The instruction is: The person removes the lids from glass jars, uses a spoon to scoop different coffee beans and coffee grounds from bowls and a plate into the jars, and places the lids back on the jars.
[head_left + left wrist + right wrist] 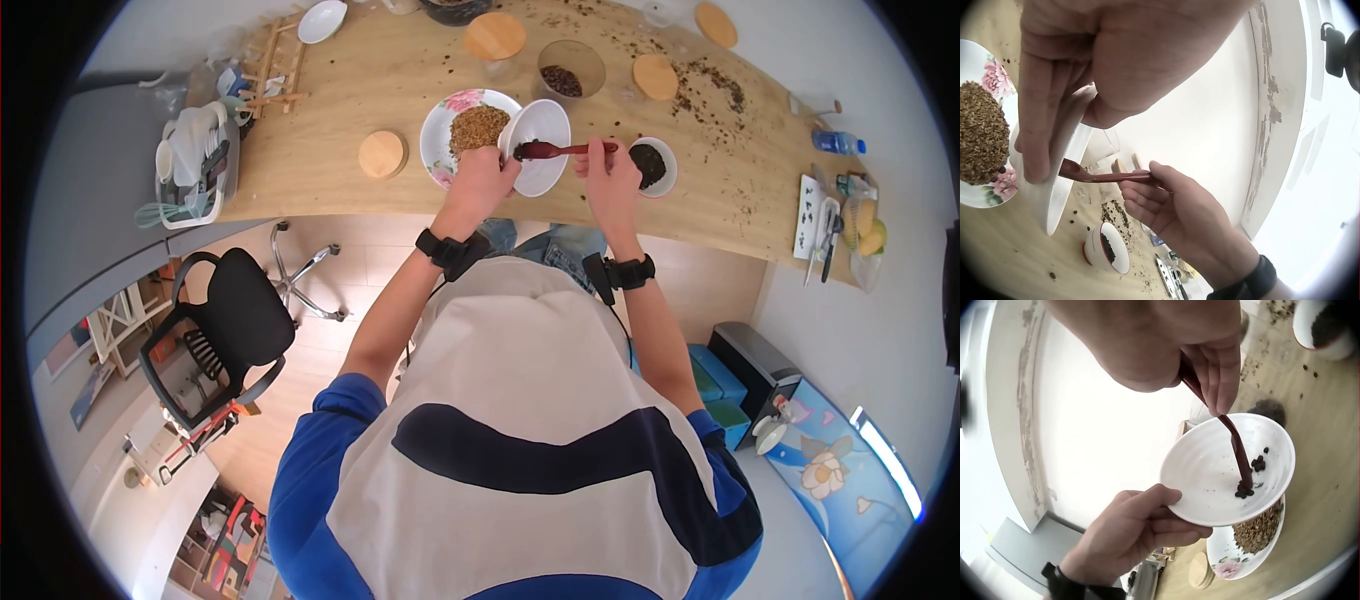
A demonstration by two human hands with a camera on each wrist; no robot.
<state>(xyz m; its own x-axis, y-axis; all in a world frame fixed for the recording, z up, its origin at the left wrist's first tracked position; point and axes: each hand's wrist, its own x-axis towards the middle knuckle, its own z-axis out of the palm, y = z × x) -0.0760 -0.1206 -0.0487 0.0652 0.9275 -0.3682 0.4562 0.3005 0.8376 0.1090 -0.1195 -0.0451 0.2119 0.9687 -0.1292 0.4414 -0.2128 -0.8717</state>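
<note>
My left hand (480, 185) pinches the rim of a white bowl (1204, 469), tilted with its opening toward my right hand. Between thumb and fingers, my right hand (611, 185) holds the handle of a dark red spoon (560, 150). The spoon's head reaches into the bowl, where several dark beans (1259, 464) lie on the inner wall around its tip. Just beside the bowl, a flowered plate (432, 150) carries a heap of brown grains (478, 128). To the right of my right hand stands a small white cup (1124, 256) with dark loose bits inside.
A see-through bowl (590, 62) with dark beans stands farther back. Round wooden lids (382, 154) lie about the wooden table (330, 120), and dark crumbs (715, 85) are scattered at the right. A utensil basket (232, 180) stands on the left; a knife (832, 240) lies at the right edge.
</note>
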